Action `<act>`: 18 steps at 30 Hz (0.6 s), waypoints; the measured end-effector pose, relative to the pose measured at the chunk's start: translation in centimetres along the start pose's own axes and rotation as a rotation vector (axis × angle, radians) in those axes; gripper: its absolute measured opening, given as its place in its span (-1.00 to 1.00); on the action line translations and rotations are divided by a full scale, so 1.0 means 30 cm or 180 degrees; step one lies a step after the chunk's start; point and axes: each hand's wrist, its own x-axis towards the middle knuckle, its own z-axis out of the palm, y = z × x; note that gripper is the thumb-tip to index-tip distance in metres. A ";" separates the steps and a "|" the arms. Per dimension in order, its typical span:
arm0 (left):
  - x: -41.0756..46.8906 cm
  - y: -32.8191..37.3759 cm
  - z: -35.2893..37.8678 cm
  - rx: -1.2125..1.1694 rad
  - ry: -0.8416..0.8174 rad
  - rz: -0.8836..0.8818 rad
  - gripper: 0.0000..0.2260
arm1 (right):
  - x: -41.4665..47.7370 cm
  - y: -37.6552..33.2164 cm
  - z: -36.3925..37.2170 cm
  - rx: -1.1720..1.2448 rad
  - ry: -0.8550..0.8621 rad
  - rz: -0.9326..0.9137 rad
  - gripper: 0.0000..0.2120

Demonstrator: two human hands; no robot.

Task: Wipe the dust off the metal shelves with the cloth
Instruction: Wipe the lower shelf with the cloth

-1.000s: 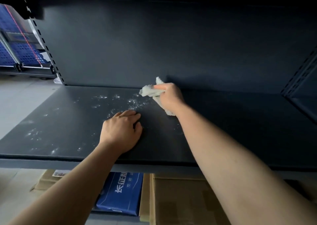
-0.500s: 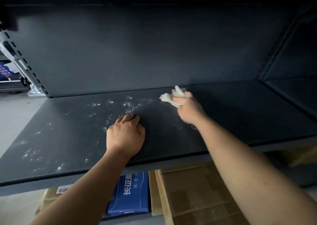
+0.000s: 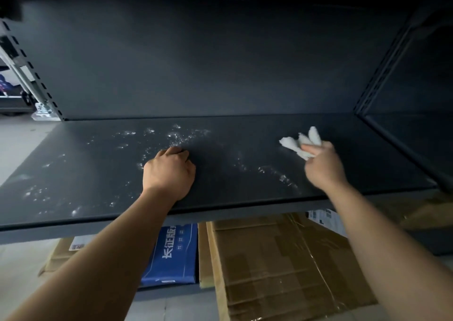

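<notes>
My right grip has swept the cloth from the middle of the shelf, where it was a second ago, out toward the back right corner. It is clenched round the cloth, which bunches out past my fingers and sits on or just above the metal near that corner; I can't tell which.

My left grip has not moved. It rests on the shelf midway along, between the front edge and the middle, with its fingers curled under and nothing in them, bracing me.

That pass went away from the worst of the dirt. The thick dust patch just behind my left grip, toward the back edge, looks untouched, and so do the dust specks by the front left corner. A thin dust streak now trails between my two grips toward the front edge. I judge the cloth dragged some of it along rather than lifting it.

So the right half is mostly dark and clean, but the left half is not yet done. The next pass should go back left, over the streak and into that patch, and my left grip will have to shift out of the way.
</notes>
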 end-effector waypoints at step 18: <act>-0.218 -0.162 -0.071 0.0156 0.0083 -0.0239 -0.67 | -0.104 0.001 -0.029 0.0606 0.0159 0.0316 -0.60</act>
